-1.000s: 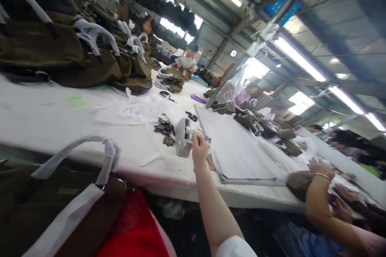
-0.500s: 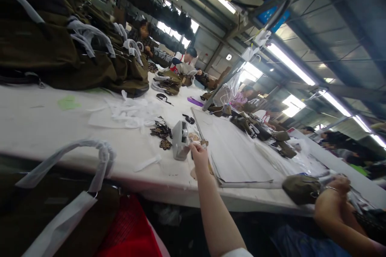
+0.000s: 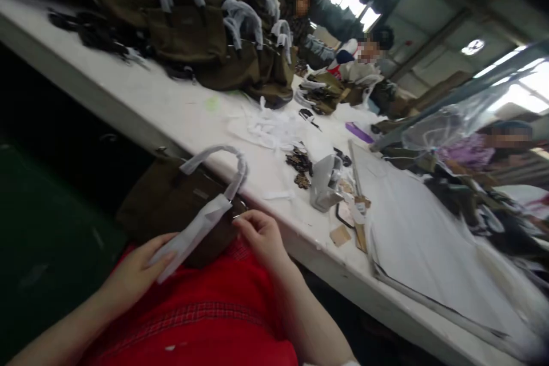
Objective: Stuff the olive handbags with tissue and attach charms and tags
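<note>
In the head view, my left hand is closed around the lower part of a handle wrapped in white paper. That handle belongs to a dark olive bag held against my lap, below the table's front edge. My right hand is pinched at the bag's right side, near a metal ring. A small pale, shiny bit shows at its fingertips, too small to name. The bag's other handle, also wrapped, arches over the table edge. On the table, a grey tape dispenser stands to the right, apart from both hands.
Leopard-print pieces lie beside the dispenser, with white paper scraps behind them. Several olive bags crowd the back left of the white table. A large white board lies on the right. Co-workers sit along the far side.
My right hand has left the tape dispenser and come back to the bag's side. My left hand is now visible, gripping the wrapped handle. The view has turned left and down.
</note>
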Action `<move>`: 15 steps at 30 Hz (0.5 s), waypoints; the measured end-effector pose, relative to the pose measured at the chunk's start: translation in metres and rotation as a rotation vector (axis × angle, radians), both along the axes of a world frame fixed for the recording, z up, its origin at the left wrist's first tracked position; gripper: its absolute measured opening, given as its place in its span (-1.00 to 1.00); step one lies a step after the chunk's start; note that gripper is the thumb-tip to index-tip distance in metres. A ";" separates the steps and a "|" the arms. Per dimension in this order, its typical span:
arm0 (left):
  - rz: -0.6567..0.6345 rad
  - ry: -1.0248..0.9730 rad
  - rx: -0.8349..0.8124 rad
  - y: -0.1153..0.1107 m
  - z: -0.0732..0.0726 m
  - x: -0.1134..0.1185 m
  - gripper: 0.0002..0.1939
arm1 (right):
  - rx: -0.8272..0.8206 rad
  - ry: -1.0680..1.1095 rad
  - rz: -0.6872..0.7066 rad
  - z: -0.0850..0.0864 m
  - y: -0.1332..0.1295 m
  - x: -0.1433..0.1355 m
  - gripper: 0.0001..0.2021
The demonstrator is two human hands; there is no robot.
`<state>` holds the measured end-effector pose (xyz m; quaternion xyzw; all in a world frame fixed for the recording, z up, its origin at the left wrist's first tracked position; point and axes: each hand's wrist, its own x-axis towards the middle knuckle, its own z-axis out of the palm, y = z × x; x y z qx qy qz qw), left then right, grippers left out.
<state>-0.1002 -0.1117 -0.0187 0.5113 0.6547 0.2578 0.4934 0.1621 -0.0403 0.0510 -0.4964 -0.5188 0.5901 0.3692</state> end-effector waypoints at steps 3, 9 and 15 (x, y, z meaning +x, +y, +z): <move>0.032 -0.115 0.010 -0.002 0.009 0.005 -0.46 | -0.096 0.054 0.308 -0.015 -0.016 -0.057 -0.72; 0.107 -0.087 0.071 -0.001 0.021 0.010 -0.48 | -0.268 -0.233 0.379 -0.069 -0.023 -0.082 -0.59; 0.139 -0.176 -0.036 -0.006 0.014 0.004 -0.42 | -0.373 -0.229 0.353 -0.079 -0.028 -0.079 -0.55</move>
